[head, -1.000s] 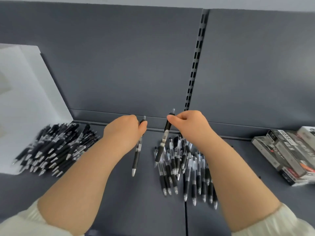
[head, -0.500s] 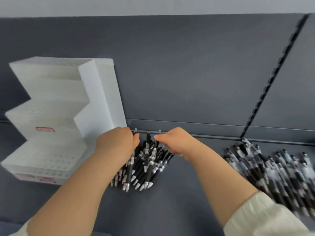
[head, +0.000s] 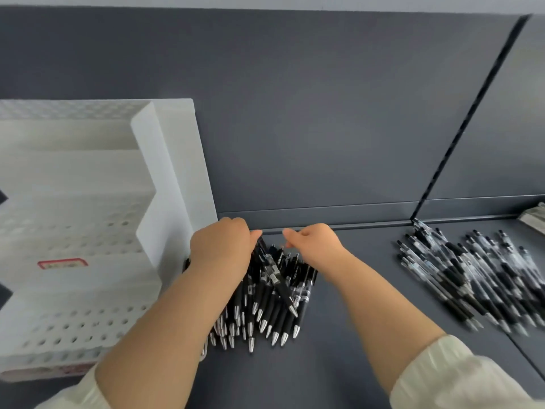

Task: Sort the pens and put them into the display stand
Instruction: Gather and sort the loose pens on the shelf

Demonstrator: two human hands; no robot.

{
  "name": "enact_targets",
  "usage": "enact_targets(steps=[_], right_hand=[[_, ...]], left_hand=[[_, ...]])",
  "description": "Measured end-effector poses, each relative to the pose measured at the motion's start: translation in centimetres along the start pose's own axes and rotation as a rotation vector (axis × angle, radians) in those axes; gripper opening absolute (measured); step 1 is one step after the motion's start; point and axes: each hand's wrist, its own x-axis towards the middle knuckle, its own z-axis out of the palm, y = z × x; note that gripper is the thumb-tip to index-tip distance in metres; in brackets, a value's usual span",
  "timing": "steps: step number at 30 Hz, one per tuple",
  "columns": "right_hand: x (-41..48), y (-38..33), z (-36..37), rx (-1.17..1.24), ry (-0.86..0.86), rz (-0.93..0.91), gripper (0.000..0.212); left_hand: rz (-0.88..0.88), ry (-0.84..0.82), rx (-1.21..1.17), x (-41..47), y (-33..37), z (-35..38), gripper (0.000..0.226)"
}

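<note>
Both left grip [head: 221, 246] and right grip [head: 314, 246] overhang the pen pile [head: 265, 305].

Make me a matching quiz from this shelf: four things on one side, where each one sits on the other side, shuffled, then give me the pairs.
Things: 1 display stand; 2 red label; 3 darker pen pile; 4 clear-barrelled pen pile.
Places: A right part of the shelf; B far left; C directly beside the stand; D on the stand's front.
Pairs: 1-B, 2-D, 3-C, 4-A.
</note>
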Motion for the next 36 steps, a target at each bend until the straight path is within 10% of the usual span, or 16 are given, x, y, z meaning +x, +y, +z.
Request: enact_targets(steps=[28, 36], right_hand=[[-3.6, 19.7, -24.0, -0.591, 0.208, -0.092, 0.032], [-4.0, 22.1, -22.4, -0.719, 0.033, -0.499, 0.048]], left_hand=[[0.138, -0.100, -0.072, -6.4, 29.2, 0.0, 0.032], [0.077, -0.172, -0.112, -8.7, 33.6, 0.7, 0.062]])
